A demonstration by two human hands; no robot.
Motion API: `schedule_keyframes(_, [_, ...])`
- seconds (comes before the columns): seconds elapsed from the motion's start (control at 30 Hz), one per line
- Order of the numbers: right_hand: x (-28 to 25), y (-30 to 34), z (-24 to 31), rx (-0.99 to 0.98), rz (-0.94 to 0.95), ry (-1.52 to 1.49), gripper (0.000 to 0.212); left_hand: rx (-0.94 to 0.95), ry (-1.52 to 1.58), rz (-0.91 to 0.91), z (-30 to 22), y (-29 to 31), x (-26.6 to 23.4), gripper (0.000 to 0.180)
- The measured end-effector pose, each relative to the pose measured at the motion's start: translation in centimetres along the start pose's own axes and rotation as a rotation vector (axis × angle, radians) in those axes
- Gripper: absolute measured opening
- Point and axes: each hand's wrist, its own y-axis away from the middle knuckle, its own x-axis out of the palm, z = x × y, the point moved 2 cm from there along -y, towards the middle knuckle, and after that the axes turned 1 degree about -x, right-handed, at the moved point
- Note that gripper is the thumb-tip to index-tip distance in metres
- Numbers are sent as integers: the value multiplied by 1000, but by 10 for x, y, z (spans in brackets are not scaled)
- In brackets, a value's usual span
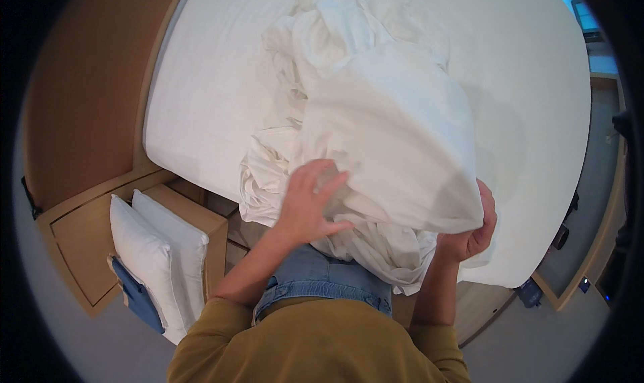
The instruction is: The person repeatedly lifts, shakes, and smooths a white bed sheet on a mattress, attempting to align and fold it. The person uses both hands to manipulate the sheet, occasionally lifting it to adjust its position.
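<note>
So the sheet (402, 121) is on the mattress (201, 101), headboard (87, 87) off left, two pillows (141, 249) by the nightstand (217, 245) at near left. Right hand's (477, 225) on the sheet's near right corner, left hand's (310, 205) at its near side.

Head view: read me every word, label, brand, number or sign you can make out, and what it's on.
No readable text anywhere.
White cloth: none visible.
Bed: none visible.
Pillows: none visible.
Small dark device at the right: too small to read, if it bears any.
</note>
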Motion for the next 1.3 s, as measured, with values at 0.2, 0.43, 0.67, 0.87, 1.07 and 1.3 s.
schedule_keyframes(0.2, [5, -9, 35, -100, -19, 107, 17, 64, 309, 13, -31, -12, 32, 42])
schedule_keyframes(0.43, [11, -41, 26, -115, 130, 545, 32, -480, 825, -118, -7, 6, -13, 19])
schedule_keyframes(0.67, [27, -16, -28, 287, 373, 671, 38, -553, 989, -992, 38, 2, -81, 19])
schedule_keyframes(0.87, [30, 42, -77, 528, 600, 966, 70, -631, 345, -791, 97, -27, -83, 30])
schedule_keyframes(1.07, [24, 61, -113, 850, 506, 702, 75, -37, 20, -176, 34, -54, 13, 59])
schedule_keyframes(1.3, [23, 69, -63, 604, 342, 529, 67, 326, -167, -2, -5, -105, 70, 40])
